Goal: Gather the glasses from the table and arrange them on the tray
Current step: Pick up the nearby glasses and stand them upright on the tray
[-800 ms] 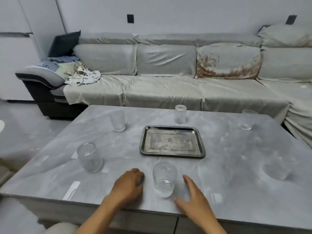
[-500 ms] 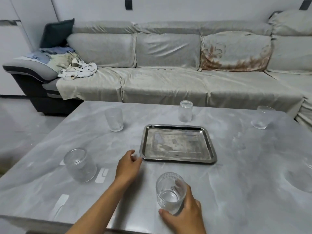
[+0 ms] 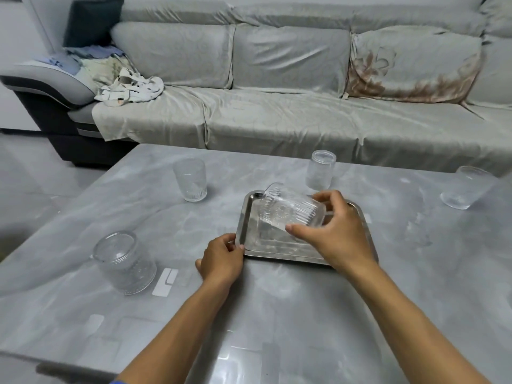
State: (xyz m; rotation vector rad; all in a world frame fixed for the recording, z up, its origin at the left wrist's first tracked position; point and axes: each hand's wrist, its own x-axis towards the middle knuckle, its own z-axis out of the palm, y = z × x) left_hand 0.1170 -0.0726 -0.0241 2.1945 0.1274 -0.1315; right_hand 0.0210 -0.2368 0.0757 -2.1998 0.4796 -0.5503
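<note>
Right hand (image 3: 336, 234): closed around the ribbed glass (image 3: 291, 210), holding it tilted over the tray (image 3: 277, 252) at centre frame; whether the glass already touches the tray floor is hard to tell.
Left hand (image 3: 221, 257): fingers pinched on the tray's lower-left corner, seemingly steadying it.
Done: no glass is set down on the tray yet; this looks like the first.
Left on the table (image 3: 304, 314): an upside-down glass (image 3: 124, 263) at lower left, an upright tumbler (image 3: 190, 179) at left of centre, a narrow glass (image 3: 320, 169) just above the tray, a tilted-looking glass (image 3: 465, 187) at the right edge.
Writing: no brand or label readable; only blank white stickers (image 3: 165, 277) near the lower-left glass.
</note>
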